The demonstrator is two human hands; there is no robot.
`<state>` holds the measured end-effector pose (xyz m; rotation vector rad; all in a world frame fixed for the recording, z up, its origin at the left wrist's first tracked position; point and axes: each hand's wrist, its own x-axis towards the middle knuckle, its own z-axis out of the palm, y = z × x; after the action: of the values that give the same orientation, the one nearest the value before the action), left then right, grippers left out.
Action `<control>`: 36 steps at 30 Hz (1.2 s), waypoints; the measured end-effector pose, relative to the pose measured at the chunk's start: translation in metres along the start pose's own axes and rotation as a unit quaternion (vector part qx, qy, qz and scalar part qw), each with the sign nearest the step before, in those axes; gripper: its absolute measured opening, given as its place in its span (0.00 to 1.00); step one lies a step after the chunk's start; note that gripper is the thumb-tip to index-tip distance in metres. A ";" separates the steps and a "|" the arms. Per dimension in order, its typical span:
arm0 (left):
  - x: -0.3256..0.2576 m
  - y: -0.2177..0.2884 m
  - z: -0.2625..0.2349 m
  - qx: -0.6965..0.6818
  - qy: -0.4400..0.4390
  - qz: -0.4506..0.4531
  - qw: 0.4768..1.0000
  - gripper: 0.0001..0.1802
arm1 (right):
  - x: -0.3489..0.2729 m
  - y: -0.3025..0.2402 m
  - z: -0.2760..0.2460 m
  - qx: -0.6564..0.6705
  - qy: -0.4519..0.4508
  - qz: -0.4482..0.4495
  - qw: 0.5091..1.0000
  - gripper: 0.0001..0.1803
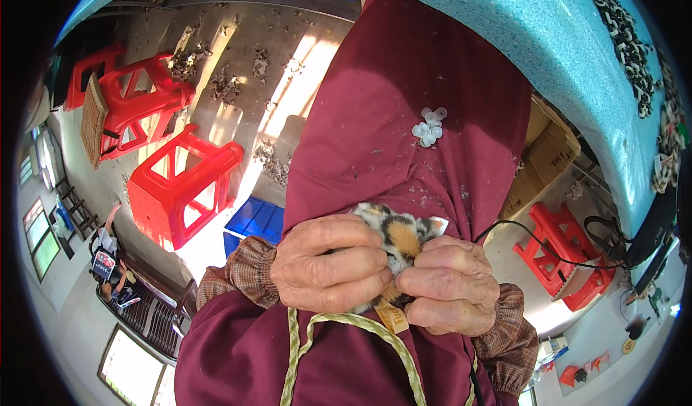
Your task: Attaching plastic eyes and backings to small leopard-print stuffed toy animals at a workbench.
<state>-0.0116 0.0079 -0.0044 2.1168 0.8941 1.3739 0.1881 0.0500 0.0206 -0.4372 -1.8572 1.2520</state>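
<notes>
My left hand (328, 263) and my right hand (453, 285) meet over my lap, fingers curled around a small furry plush piece (404, 234) patched in white, black and orange. Its upper part shows between the hands, with a pale grey spot where the fingertips come together. What exactly the fingertips pinch there is hidden. Below the hands a tan fabric label (391, 318) sticks out. Farther up, on the dark red apron (404, 53) over my lap, lies a cluster of small translucent white plastic discs (429, 128). A yellow-green cord (353, 319) runs along the apron below my hands.
A light blue table (533, 24) curves across the upper right, bearing piles of small dark and white parts (623, 45). Red plastic stools (184, 186) stand left and right. A blue bin (256, 220), a cardboard box (544, 161) and floor scraps (225, 87) are nearby. Another person (108, 262) is at far left.
</notes>
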 end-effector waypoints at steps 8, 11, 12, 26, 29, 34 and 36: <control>0.005 -0.003 0.000 -0.081 -0.016 -0.047 0.995 0.20 | -0.002 -0.002 0.008 -0.023 0.053 0.036 0.998 0.09; 0.002 -0.004 0.003 -0.116 -0.024 -0.067 0.991 0.21 | -0.001 -0.005 0.006 -0.039 0.058 0.068 0.995 0.12; 0.000 -0.005 0.009 -0.118 0.010 -0.061 0.991 0.21 | -0.001 -0.005 0.006 -0.042 0.050 0.079 0.995 0.12; 0.011 -0.007 0.013 -0.047 0.013 -0.054 0.997 0.20 | -0.004 -0.003 0.004 -0.030 0.097 0.071 0.992 0.14; 0.007 -0.009 0.006 -0.083 0.016 -0.053 0.995 0.18 | -0.001 -0.004 0.009 -0.016 0.089 0.078 0.993 0.14; 0.014 -0.012 0.010 -0.147 0.010 -0.027 0.989 0.14 | 0.002 -0.001 -0.009 0.035 0.061 0.129 0.989 0.11; 0.011 -0.012 0.013 -0.147 0.024 -0.022 0.989 0.14 | 0.003 -0.001 -0.008 0.042 0.056 0.147 0.987 0.12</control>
<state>0.0000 0.0235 -0.0112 1.8383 0.7019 1.4415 0.1933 0.0561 0.0242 -0.7415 -1.6813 1.4622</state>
